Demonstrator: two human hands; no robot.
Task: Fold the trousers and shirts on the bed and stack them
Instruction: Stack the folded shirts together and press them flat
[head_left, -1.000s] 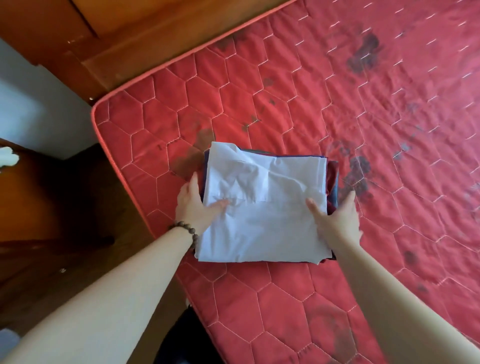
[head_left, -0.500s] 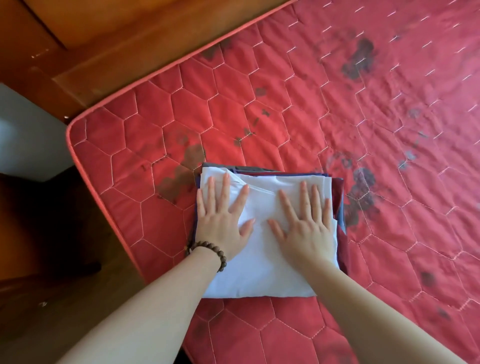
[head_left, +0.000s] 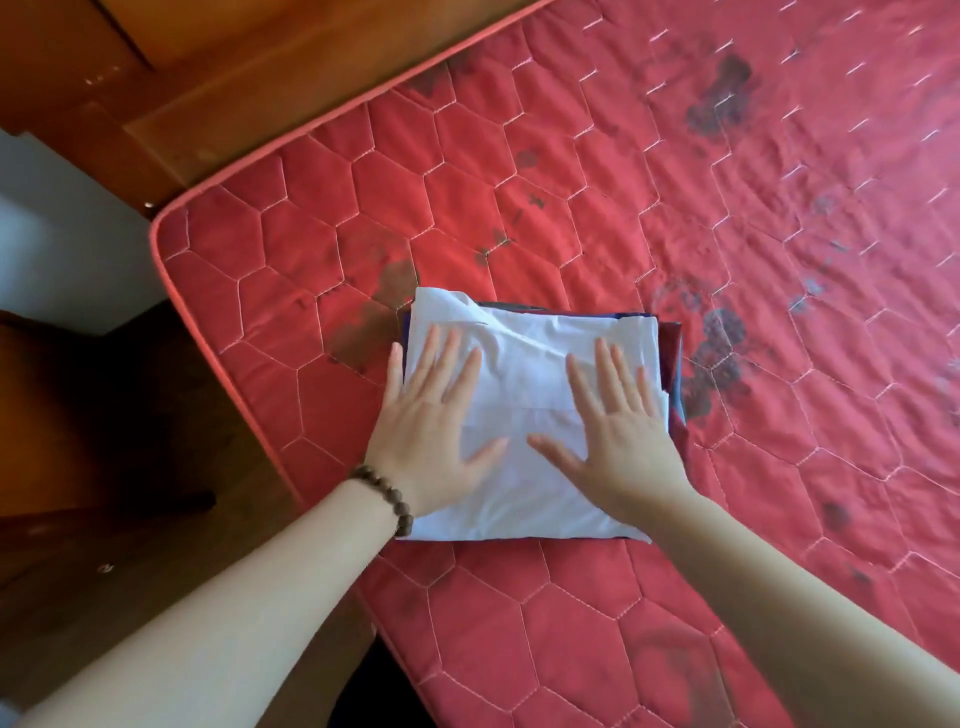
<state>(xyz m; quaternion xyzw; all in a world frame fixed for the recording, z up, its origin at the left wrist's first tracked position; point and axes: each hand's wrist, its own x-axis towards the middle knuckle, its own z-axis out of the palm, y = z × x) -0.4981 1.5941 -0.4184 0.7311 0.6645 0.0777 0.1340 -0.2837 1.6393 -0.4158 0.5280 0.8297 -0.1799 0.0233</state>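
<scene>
Beneath both palms lies the folded white shirt (head_left: 524, 415), the top layer of a stack (head_left: 672, 374) of folded garments whose dark blue and dark red edges show along the far and right sides. The stack rests on the red quilted mattress (head_left: 571, 182), close to its left corner and near edge.

Left hand (head_left: 431, 441): flat, fingers straight and spread, palm down on the left half of the shirt. The outermost finger reaches just past the shirt's left edge. A beaded bracelet (head_left: 387, 496) sits at the wrist.

Right hand (head_left: 623, 441): flat, fingers straight and slightly fanned, palm down on the right half. Neither hand grasps anything; both are wide open and press downward.

Between the two hands the thumbs point toward each other, apart, with bare fabric between them. Ahead of the fingertips, a diagonal crease and a raised corner at the far left of the shirt remain unflattened.

Assessment: open-palm contact spreads pressure evenly, which would compress the stack and set the folds without dragging the top layer out of alignment. No loose garment is visible elsewhere on the mattress, so the task appears near completion. Risk: the raised far-left corner may spring up once pressure is released.
</scene>
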